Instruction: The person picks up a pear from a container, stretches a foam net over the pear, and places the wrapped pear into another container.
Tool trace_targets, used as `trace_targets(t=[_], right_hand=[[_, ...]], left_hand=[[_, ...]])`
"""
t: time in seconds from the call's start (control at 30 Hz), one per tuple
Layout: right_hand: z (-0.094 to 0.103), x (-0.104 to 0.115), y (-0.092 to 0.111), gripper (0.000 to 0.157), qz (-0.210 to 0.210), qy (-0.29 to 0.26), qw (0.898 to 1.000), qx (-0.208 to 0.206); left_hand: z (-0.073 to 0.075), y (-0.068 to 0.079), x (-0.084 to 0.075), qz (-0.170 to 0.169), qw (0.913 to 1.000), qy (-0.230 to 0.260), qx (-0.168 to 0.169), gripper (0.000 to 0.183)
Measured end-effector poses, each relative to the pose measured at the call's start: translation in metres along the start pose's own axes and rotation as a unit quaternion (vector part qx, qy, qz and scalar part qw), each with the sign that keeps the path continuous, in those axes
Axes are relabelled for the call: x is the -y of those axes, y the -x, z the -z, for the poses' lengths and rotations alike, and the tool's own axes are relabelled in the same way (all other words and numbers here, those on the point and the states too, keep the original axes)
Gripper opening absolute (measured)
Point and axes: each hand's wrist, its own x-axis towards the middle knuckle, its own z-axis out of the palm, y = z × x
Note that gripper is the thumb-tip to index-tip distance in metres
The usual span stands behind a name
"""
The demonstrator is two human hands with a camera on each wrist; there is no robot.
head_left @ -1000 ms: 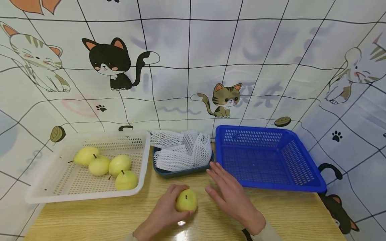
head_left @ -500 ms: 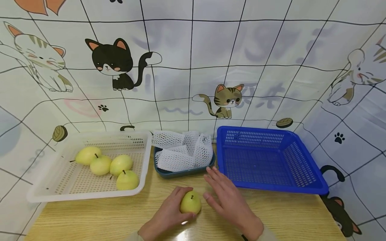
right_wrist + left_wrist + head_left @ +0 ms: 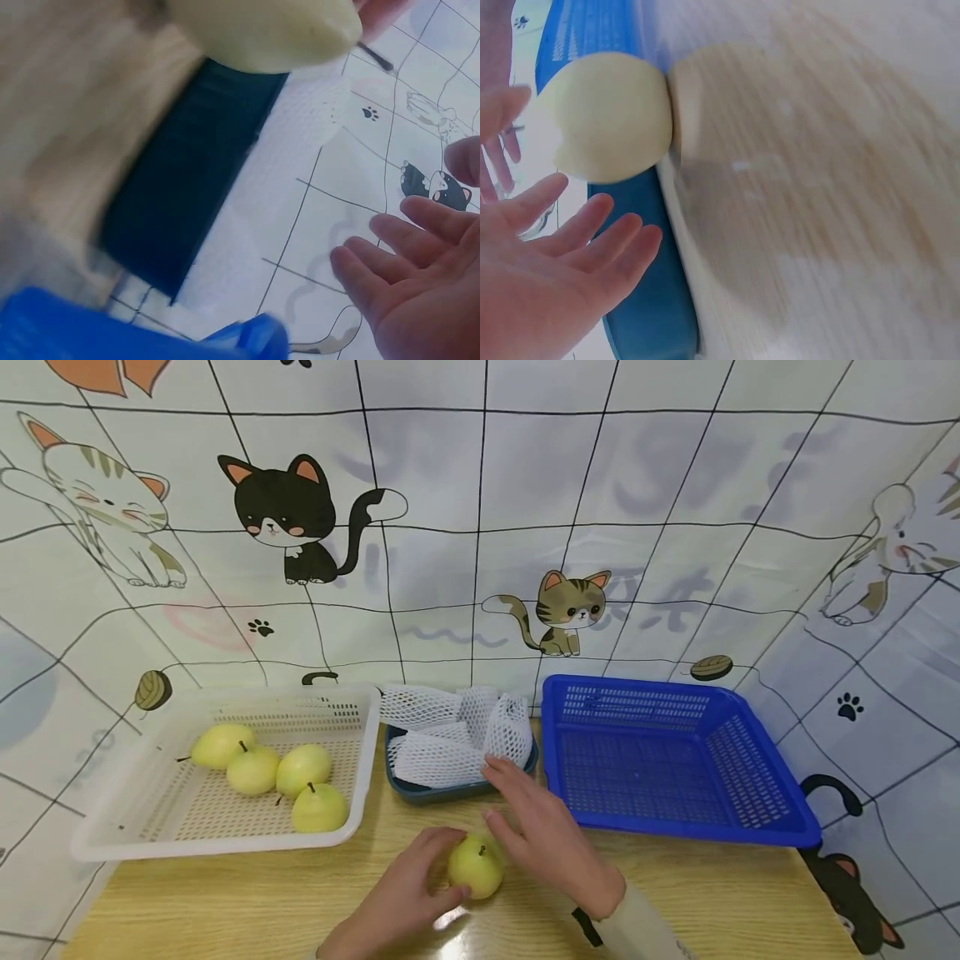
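Beneath that cat-print wall, one pear stands on the desk, stem up, long axis upright, between left hand and right hand, both loosely released. Four other pears fill part of one white basket.

A tabletop work area, room type unclear — cat-print sheeting backs a wood-grain table.

Wood-grained table, near; white grid-patterned wall covering, far, printed with a black cat at left and a brown striped cat right of centre.
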Motion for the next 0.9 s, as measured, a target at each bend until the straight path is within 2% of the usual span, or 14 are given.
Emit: trace_targets(t=[0.1,0.2,0.3,0.4,0.5,0.63,0.9], right_hand=[[-0.002,0.001,-0.015,0.051,-0.017,-0.016,1.000,0.015],[-0.007,0.000,-0.030,0.051,-0.032,-0.011,0.999,0.026],[-0.014,-0.002,-0.042,0.051,-0.038,0.003,0.999,0.030],[-0.021,-0.005,-0.052,0.050,-0.038,0.021,0.998,0.037],[-0.028,-0.008,-0.061,0.051,-0.044,0.035,0.998,0.043],[-0.035,-0.012,-0.069,0.052,-0.053,0.049,0.996,0.051],[-0.046,-0.016,-0.078,0.053,-0.067,0.076,0.992,0.074]], left_hand=[[0.007,0.002,0.000,0.012,0.9982,0.014,-0.057,0.040],[0.010,0.001,0.002,0.014,0.9913,0.012,-0.130,0.031],[0.010,-0.002,0.004,-0.007,0.9814,-0.022,-0.191,0.032],[0.011,-0.005,0.006,-0.032,0.9715,-0.070,-0.224,0.033],[0.011,-0.008,0.008,-0.043,0.9646,-0.116,-0.233,0.036],[0.010,-0.008,0.012,-0.042,0.9614,-0.165,-0.216,0.043],[0.009,-0.005,0.018,-0.019,0.9608,-0.206,-0.184,0.046]])
